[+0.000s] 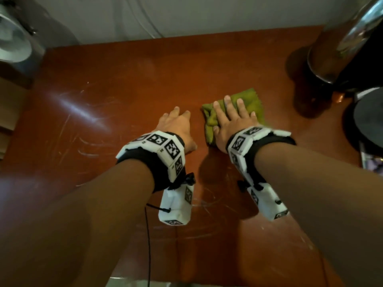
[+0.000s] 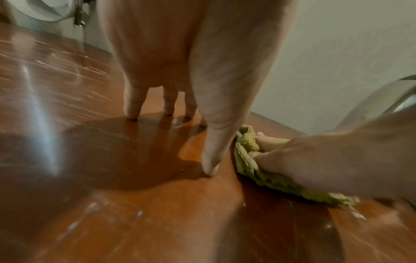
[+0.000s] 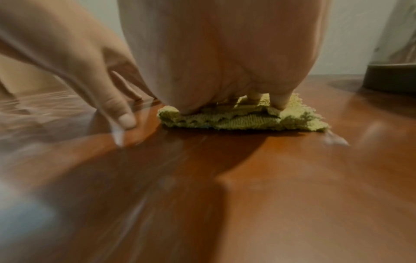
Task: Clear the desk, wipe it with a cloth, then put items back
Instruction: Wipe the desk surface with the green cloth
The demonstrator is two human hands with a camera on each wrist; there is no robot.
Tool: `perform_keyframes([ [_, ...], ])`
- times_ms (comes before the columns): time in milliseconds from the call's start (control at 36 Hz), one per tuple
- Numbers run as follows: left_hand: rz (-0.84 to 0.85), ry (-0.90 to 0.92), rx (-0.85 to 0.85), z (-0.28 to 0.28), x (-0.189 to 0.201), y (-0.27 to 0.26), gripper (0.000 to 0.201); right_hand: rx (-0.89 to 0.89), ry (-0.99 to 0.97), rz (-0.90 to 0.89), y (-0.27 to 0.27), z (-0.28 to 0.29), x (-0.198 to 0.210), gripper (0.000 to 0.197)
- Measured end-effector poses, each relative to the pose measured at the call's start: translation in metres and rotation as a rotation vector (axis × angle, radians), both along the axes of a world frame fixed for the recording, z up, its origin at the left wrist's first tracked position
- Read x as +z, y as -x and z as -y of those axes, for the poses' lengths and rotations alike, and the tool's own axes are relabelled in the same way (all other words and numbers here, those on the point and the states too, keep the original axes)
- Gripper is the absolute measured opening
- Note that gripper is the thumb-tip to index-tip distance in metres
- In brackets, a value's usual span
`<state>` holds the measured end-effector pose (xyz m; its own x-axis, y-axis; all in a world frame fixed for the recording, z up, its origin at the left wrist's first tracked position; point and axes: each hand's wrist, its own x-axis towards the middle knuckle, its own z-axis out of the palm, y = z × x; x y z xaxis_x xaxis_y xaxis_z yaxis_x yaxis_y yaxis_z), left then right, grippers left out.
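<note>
A green folded cloth [image 1: 251, 102] lies on the reddish-brown desk [image 1: 124, 83], right of centre. My right hand [image 1: 232, 117] presses flat on the cloth with fingers straight and spread. The right wrist view shows the cloth [image 3: 243, 119] under the palm and fingertips. Just left of it, my left hand [image 1: 176, 123] rests on the bare desk, fingertips touching the wood and holding nothing. In the left wrist view the left fingers [image 2: 133, 105] stand on the desk, with the cloth [image 2: 245, 160] and my right hand [image 2: 337, 160] beside the thumb.
A shiny metal pot-like vessel [image 1: 331, 50] stands at the back right corner, with a dark round object [image 1: 369, 125] in front of it. A grey appliance [image 1: 14, 44] sits at the back left. A wall [image 1: 186, 15] runs behind the desk. The desk surface shows scratches and glare.
</note>
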<state>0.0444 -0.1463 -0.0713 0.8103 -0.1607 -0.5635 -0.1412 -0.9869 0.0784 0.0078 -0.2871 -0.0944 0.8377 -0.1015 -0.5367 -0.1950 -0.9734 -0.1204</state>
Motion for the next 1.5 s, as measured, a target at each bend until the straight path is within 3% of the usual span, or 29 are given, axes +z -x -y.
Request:
perform_keyframes([
  [306,0.045,-0.044,-0.011,-0.058,0.006,0.053,0.106,-0.044,-0.039,-0.046,0.115,-0.047,0.009,0.061],
  [639,-0.045,-0.023,0.005,-0.124,0.000,0.104,0.099,-0.107,-0.039,-0.082,0.204,-0.117,0.008,0.061],
  [833,-0.097,-0.005,0.006,-0.125,0.002,0.091,0.108,-0.095,-0.006,-0.101,0.193,-0.115,0.009,0.060],
  [1333,-0.199,0.045,-0.007,-0.115,-0.006,0.060,0.124,-0.064,0.034,-0.120,0.051,-0.104,0.012,0.060],
  [1500,-0.208,0.034,-0.006,-0.114,-0.005,0.060,0.122,-0.043,0.040,-0.099,0.030,-0.103,0.009,0.060],
])
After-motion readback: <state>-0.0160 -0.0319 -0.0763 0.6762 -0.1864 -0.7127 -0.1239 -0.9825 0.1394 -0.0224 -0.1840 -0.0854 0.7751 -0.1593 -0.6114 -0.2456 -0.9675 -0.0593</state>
